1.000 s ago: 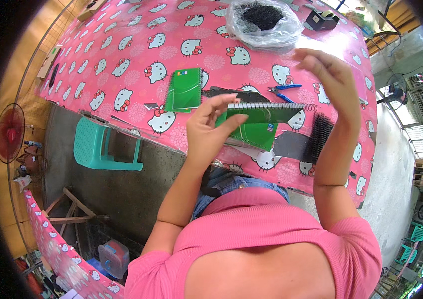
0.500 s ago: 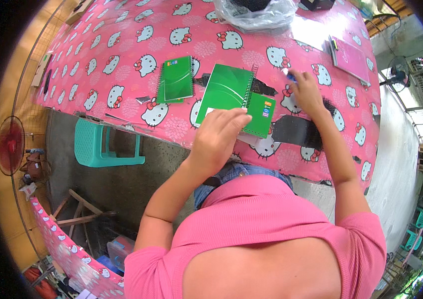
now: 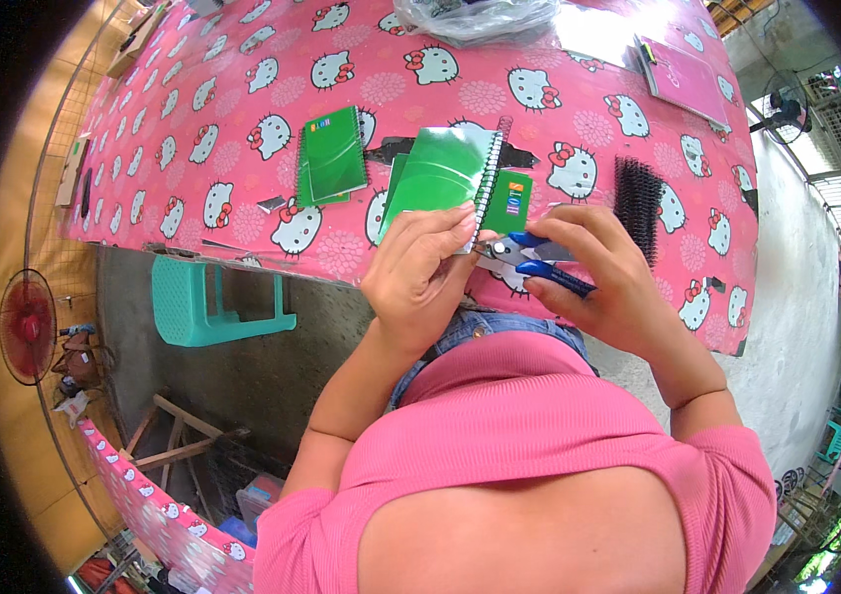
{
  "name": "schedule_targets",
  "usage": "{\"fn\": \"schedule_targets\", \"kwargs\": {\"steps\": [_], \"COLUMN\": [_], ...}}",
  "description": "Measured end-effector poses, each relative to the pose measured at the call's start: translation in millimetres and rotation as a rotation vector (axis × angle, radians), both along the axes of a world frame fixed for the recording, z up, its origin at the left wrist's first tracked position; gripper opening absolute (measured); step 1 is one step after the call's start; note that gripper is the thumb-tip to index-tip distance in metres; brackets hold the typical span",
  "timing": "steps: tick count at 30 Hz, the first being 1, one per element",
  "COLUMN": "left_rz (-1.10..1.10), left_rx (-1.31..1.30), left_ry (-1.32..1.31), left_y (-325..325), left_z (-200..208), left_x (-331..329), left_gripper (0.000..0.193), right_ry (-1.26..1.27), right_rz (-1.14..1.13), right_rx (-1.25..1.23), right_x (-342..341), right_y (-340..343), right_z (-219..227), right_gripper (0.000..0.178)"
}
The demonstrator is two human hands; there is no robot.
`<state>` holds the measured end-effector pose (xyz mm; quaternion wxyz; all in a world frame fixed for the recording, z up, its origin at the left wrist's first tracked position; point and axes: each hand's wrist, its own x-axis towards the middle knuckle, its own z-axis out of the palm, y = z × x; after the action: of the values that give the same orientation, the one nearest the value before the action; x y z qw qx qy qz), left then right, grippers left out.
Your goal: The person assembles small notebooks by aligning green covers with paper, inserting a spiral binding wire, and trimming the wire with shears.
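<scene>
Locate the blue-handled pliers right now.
In the head view, the pliers are right of centre in the right hand, tips near the coil of the held green notebook.

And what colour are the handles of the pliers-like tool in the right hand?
The handles are blue, seen best in the head view.

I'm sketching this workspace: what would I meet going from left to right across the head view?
Red fan → turquoise stool → pair of green notebooks on the table → left hand → blue-handled pliers → bundle of black coils → black fan.
</scene>
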<state>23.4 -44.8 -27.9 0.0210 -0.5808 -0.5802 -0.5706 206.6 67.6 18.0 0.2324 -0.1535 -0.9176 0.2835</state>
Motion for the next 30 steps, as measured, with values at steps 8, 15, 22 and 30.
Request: {"fn": "schedule_targets", "kwargs": {"steps": [8, 15, 22, 30], "left_rz": [-0.083, -0.081, -0.13, -0.132], "left_rx": [0.062, -0.421, -0.512, -0.5], "left_ry": [0.126, 0.416, 0.459, 0.408], "left_y": [-2, -3, -4, -5], "left_z": [-19, 19, 0, -3], "left_x": [-3, 1, -11, -11], "left_gripper": [0.032, 0.07, 0.072, 0.074], "right_ry": [-0.407, -0.269, -0.231, -0.195], "right_rz": [0.128, -0.112, -0.03, -0.005], "right_rx": [-1.679, 0.14, 0.334, 0.384], "right_x": [12, 7, -11, -11], "right_y": [23, 72, 97, 97], "right_z": [-6, -13, -32, -36], "right_gripper": [0.041, 0.039, 0.037, 0.038]}}
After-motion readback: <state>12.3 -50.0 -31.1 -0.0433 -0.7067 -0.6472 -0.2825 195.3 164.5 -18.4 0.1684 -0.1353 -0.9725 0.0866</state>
